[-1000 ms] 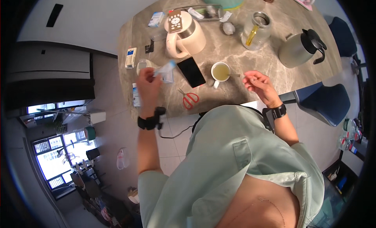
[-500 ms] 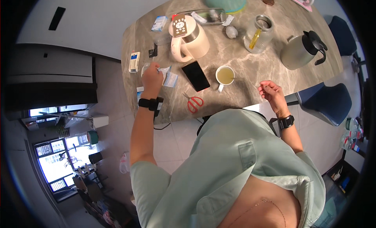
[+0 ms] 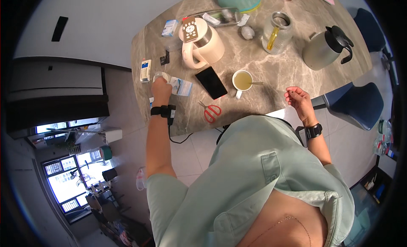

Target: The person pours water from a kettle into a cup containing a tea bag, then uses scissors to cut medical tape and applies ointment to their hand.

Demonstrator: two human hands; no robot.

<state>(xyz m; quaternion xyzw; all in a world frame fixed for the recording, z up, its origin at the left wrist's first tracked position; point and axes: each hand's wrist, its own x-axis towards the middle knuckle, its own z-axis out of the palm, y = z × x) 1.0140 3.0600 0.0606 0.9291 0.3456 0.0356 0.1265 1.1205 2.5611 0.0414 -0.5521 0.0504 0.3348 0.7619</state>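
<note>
My left hand (image 3: pixel 161 92) is closed at the left side of the table, its fingertips against a small pale, see-through item (image 3: pixel 160 75). What lies inside the fingers is hidden. Touching or just beside that hand is a blue-and-white packet (image 3: pixel 181 86). Off the table's front edge, at the right, my right hand (image 3: pixel 299 102) hovers with loosely curled fingers and nothing visible in them. To its left stands a white mug (image 3: pixel 243 81) of yellowish liquid, with a spoon (image 3: pixel 257 83) leaning in it. A black phone (image 3: pixel 211 82) and red-handled scissors (image 3: pixel 210 111) lie between the hands.
Behind the phone stands a cream kettle (image 3: pixel 210 45) with a remote control (image 3: pixel 190 29) on its lid. A glass jug (image 3: pixel 277 35) and a grey thermos jug (image 3: pixel 324 49) stand to the right. Small boxes (image 3: pixel 145 71) lie at the left edge. A blue chair (image 3: pixel 354 103) is at the right.
My left hand has shifted slightly down and left, drawing back from the blue-and-white packet. My right hand has moved a little to the right, away from the mug.
</note>
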